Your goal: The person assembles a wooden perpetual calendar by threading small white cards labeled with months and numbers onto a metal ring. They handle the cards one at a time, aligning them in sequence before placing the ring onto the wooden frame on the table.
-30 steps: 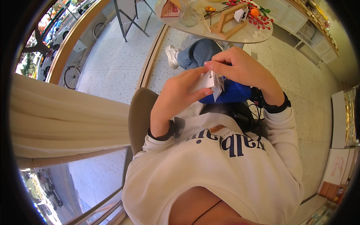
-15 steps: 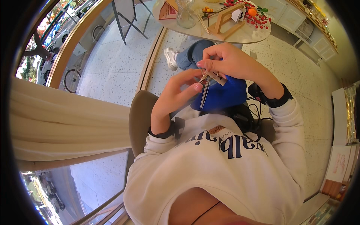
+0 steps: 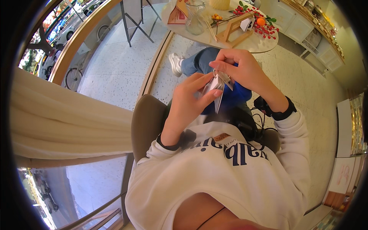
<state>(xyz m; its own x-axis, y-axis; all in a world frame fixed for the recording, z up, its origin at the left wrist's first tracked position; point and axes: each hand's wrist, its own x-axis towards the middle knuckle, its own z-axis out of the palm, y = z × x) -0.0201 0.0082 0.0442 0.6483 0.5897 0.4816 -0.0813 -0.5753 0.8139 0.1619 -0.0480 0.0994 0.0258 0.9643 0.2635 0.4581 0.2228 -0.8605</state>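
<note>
A bundle of small pale cards on a metal ring hangs in front of me, its cards slightly fanned. My left hand holds the cards from the left, thumb on one side and fingers on the other. Up at the ring end, my right hand is closed with thumb and forefinger pinching the ring or the top of the cards; its fingers hide exactly which. Under both hands a bright blue cloth-like thing lies over my lap. Beside it sits a black object with cables.
Beyond my hands stands a round table bearing a glass vase, a wooden stand and red berry sprigs. A cream curtain hangs at my left. A brown chair back is by my left arm.
The cards have turned from nearly edge-on to fanned, showing more of their faces. Both hands have shifted slightly right and nearer, and the left hand's thumb has moved along the cards.
</note>
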